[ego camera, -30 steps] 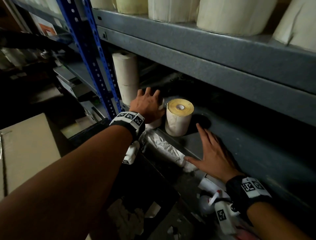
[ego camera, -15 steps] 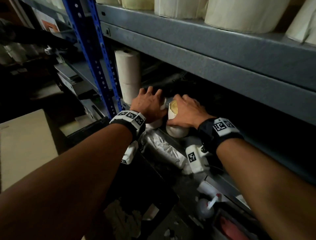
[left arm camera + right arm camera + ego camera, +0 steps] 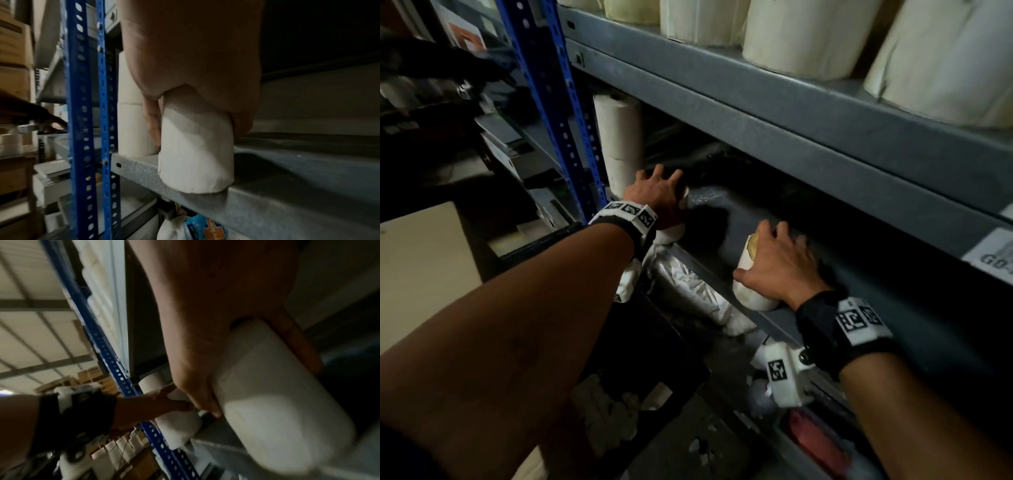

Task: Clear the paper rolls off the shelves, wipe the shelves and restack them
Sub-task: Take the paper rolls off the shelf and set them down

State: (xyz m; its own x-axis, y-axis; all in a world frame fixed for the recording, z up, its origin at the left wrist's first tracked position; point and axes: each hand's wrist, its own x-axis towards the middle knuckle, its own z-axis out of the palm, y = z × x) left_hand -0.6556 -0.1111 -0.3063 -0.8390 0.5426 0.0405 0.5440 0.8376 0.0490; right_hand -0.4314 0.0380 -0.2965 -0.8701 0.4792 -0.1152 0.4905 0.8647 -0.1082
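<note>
**Two rolls gripped at the shelf's front edge**

The left hand (image 3: 654, 193) is curled over a white roll (image 3: 195, 154) at 11 o'clock; the right hand (image 3: 779, 263) clamps a yellow-topped roll (image 3: 751, 291) at 3 o'clock. Both rolls stand upright, long axis vertical, core up, on the lower shelf (image 3: 722, 219), slightly over its lip. They look light and stiff but crushable, so gripping around the top rim suits them.

Two small white paper rolls upright at grey lower shelf (image 3: 726, 219) front edge, left roll (image 3: 195, 154) overhanging lip, yellow-topped right roll (image 3: 748, 274), tall stacked rolls (image 3: 619, 137) beside blue upright, large cream rolls (image 3: 801, 37) on upper shelf (image 3: 756, 99)
</note>
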